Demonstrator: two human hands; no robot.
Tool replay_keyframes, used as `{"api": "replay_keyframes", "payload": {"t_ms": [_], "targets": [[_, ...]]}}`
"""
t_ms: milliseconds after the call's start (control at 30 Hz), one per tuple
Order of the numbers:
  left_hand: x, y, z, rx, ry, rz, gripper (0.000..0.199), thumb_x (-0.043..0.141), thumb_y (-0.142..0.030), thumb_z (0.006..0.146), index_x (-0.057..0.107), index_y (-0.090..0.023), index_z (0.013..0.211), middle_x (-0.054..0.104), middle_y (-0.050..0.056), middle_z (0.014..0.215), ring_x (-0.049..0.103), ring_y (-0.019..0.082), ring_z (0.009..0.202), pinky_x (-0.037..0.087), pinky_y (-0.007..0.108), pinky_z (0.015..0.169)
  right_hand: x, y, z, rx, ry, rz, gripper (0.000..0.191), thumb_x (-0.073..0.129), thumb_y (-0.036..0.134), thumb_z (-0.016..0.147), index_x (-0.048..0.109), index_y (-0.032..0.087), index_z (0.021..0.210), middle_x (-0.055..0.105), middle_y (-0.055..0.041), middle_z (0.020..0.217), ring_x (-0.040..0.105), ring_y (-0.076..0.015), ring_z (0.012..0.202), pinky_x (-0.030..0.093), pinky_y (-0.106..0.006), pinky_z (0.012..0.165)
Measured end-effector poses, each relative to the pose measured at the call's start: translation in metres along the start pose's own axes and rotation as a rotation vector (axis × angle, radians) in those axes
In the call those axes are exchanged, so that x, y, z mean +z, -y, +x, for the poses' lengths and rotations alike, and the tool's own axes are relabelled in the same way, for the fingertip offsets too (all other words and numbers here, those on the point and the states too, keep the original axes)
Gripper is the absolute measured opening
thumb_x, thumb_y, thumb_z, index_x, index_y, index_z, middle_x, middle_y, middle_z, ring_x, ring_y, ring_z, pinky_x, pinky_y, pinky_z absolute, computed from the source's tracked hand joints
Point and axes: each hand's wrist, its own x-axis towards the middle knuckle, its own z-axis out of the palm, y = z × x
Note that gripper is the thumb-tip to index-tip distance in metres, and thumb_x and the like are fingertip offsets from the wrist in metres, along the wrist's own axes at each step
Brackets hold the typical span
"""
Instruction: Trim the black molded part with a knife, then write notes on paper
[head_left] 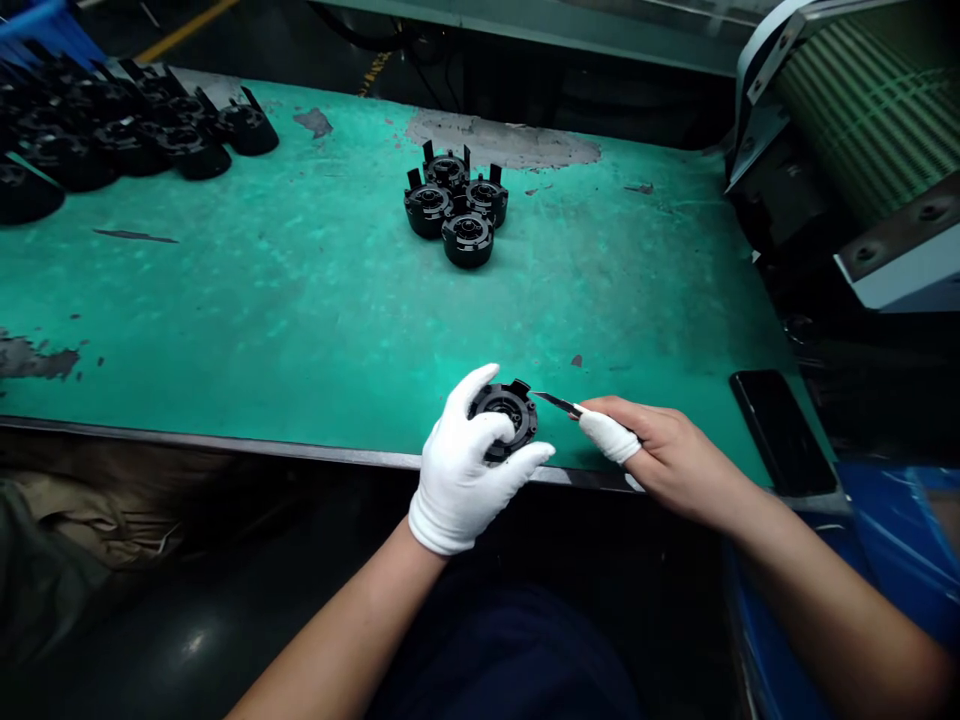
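Note:
My left hand (469, 465), in a white glove, grips a round black plastic part (517, 410) over the table's front edge. Its fingers curl around the rim and into the part's ringed centre, hiding some of it. A tab stands up from the part's far side. In my right hand (660, 445), bare except for a white cover on the thumb, is a thin knife (556, 403) with a dark pointed blade. The blade's tip points left, close to the part's tab; whether they touch I cannot tell.
A cluster of several similar black parts (469, 240) stands mid-table. Many more black parts (191, 150) crowd the far left. At the right edge lies a dark phone (784, 430). A green ribbed conveyor belt (877, 110) rises at the upper right. The green tabletop (300, 290) has worn grey patches.

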Motion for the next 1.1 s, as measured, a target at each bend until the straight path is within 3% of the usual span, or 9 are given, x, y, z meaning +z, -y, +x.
{"api": "replay_keyframes", "payload": {"t_ms": [167,367,600,767,933,1100], "targets": [[0.006,-0.001,0.001,-0.055,-0.077,0.061,0.084,0.087,-0.040,0.073,0.040,-0.018,0.139,0.044,0.022,0.151,0.045,0.032,0.143,0.044,0.053,0.116,-0.008,-0.002,0.006,-0.057,-0.017,-0.127,0.034,0.046,0.031,0.101,0.066,0.028,0.130,0.071,-0.0022,0.131,0.068,-0.0220,0.115,0.053,-0.034,0.095],[0.010,-0.001,0.002,-0.227,0.042,0.057,0.101,0.081,-0.045,0.075,0.027,-0.016,0.154,0.049,0.019,0.150,0.052,0.031,0.137,0.046,0.047,0.116,-0.015,0.006,0.023,-0.078,0.087,-0.366,0.036,0.050,0.029,0.098,0.068,0.034,0.128,0.075,-0.0015,0.121,0.072,-0.0252,0.104,0.053,-0.035,0.082],[0.010,0.000,0.004,-0.247,0.065,0.071,0.095,0.078,-0.042,0.075,0.029,-0.017,0.153,0.058,0.016,0.138,0.061,0.029,0.127,0.051,0.044,0.110,-0.025,0.013,0.044,-0.134,0.162,-0.605,0.036,0.051,0.027,0.096,0.067,0.036,0.127,0.078,-0.0016,0.103,0.071,-0.0237,0.092,0.037,-0.030,0.058],[0.012,0.002,0.004,-0.217,0.047,0.104,0.092,0.076,-0.041,0.074,0.032,-0.018,0.151,0.058,0.016,0.138,0.060,0.030,0.127,0.051,0.046,0.110,-0.028,0.010,0.051,-0.165,0.165,-0.679,0.039,0.053,0.023,0.092,0.067,0.037,0.125,0.077,-0.0002,0.096,0.070,-0.0216,0.082,0.026,-0.030,0.053],[0.012,0.001,0.006,-0.190,0.020,0.116,0.086,0.078,-0.041,0.074,0.038,-0.016,0.146,0.059,0.016,0.138,0.060,0.030,0.128,0.050,0.045,0.112,-0.031,0.007,0.045,-0.152,0.240,-0.528,0.030,0.052,0.032,0.097,0.071,0.035,0.120,0.078,-0.0027,0.101,0.071,-0.0252,0.086,0.039,-0.030,0.060],[0.011,-0.003,0.009,-0.199,0.013,0.128,0.079,0.078,-0.036,0.073,0.044,-0.016,0.142,0.060,0.016,0.139,0.059,0.030,0.130,0.049,0.045,0.114,-0.033,0.008,0.028,-0.124,0.295,-0.411,0.036,0.052,0.025,0.094,0.070,0.034,0.124,0.079,-0.0043,0.107,0.073,-0.0269,0.092,0.052,-0.033,0.074]]}}
